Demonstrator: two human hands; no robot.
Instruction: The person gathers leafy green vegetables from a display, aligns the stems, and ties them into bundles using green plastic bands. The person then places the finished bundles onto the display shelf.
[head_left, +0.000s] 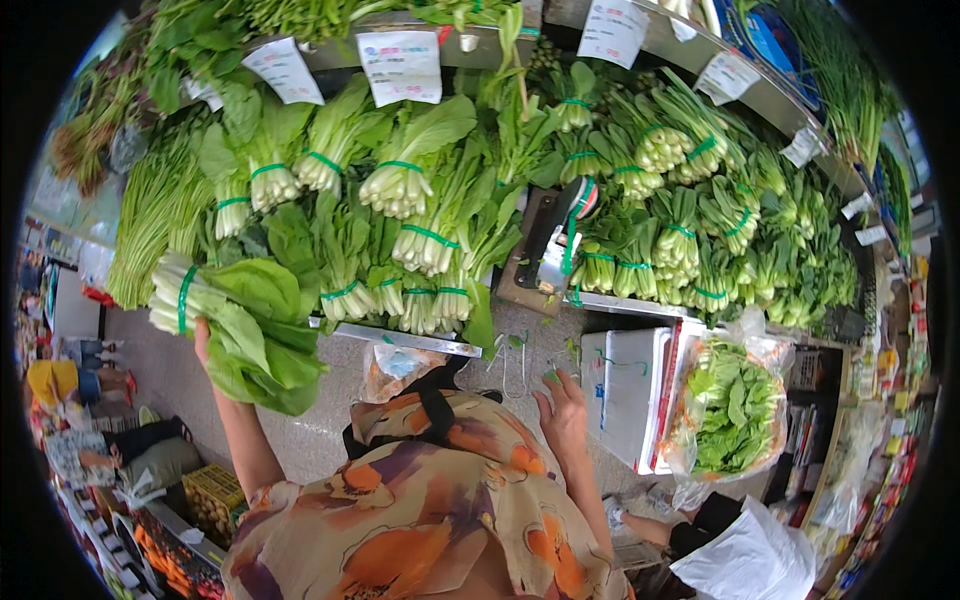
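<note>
My left hand (202, 339) holds a large bunch of leafy greens (255, 322) near its stems, which a green tape band (184, 298) binds. The leaves droop to the right over my forearm and hide most of the fingers. At the right, my right hand (564, 415) hangs over the floor with thumb and fingers apart. A small green scrap shows at its fingertips; whether it is held cannot be told. Ahead of that hand stands a tape bundling dispenser (559, 251) with green tape. Taped bunches of greens (427, 244) lie on the display left of it.
Smaller taped bunches (679, 240) fill the right display. Beside my right hand stand a white foam box (626, 397) and a plastic bag of loose greens (735, 412). A metal ledge (405, 340) edges the left display. Other people (112, 457) are at the left and lower right.
</note>
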